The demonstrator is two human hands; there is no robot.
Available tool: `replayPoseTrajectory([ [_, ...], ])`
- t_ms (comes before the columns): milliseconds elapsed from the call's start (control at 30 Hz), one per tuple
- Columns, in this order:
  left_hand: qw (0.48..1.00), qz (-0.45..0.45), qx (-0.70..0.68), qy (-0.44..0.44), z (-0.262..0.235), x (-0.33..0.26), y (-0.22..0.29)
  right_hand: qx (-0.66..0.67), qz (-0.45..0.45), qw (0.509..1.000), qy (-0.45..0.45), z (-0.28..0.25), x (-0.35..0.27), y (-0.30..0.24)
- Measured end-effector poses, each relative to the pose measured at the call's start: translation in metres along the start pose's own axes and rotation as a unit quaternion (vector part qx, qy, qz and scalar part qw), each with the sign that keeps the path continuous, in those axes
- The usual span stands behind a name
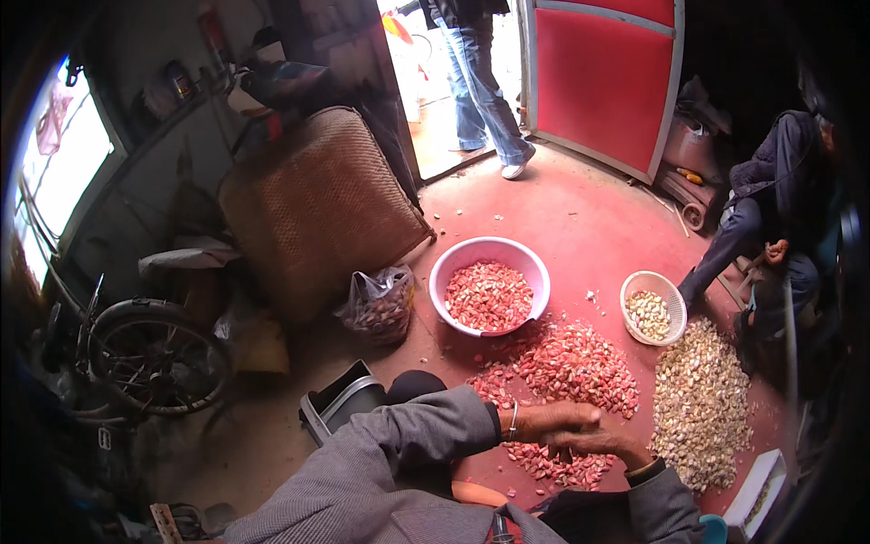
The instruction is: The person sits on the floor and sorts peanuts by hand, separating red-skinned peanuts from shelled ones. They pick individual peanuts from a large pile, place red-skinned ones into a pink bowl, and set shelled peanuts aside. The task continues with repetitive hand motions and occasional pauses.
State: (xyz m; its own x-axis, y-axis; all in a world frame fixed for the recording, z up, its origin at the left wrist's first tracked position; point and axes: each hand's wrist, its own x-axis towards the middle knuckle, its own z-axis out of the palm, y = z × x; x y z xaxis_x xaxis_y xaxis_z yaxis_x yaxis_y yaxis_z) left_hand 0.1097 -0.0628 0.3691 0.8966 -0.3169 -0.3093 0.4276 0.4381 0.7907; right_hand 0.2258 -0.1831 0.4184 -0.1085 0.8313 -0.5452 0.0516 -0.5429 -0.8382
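My left hand (553, 418) and my right hand (594, 442) meet over a pile of red-pink pieces (580, 367) that look like coated garlic cloves. The left fingers lie closed together against the right hand, whose fingers are curled beneath. Whatever may be between them is hidden. A bracelet (514, 422) circles my left wrist. Beyond the pile stands a pale lilac basin (439, 304) partly filled with the same red-pink cloves (488, 295). To the right lies a heap of pale, clove-like pieces (702, 408), with a small white basket (654, 338) of pale cloves at its far end.
Left of the basin sits a plastic bag (381, 306). A grey bin (343, 399) is by my left knee; a wheel (159, 356) and a woven mat (322, 204) stand farther left. One person (770, 195) sits at right, another (480, 86) stands in the doorway by a red door (603, 86).
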Motion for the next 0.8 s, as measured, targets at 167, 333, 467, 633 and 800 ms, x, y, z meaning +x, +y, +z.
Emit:
replayPoseTrajectory([
  [167,1.000,-0.011,-0.014,-0.009,0.007,0.000,-0.005,-0.002,0.000,0.999,-0.045,-0.001,0.004,0.009],
  [333,1.000,-0.001,-0.026,0.015,0.004,0.006,-0.012,-0.023,0.006,1.000,-0.011,-0.001,0.016,0.025],
  [467,0.998,0.028,-0.035,0.040,0.006,0.004,-0.011,-0.016,-0.001,1.000,-0.018,-0.001,0.018,0.025],
  [633,0.998,0.020,-0.035,0.044,0.008,-0.004,-0.006,-0.009,0.006,0.999,-0.034,0.001,0.017,0.018],
  [800,0.999,0.015,-0.022,0.035,0.009,-0.010,0.000,0.003,-0.012,0.999,-0.031,0.004,0.020,0.018],
])
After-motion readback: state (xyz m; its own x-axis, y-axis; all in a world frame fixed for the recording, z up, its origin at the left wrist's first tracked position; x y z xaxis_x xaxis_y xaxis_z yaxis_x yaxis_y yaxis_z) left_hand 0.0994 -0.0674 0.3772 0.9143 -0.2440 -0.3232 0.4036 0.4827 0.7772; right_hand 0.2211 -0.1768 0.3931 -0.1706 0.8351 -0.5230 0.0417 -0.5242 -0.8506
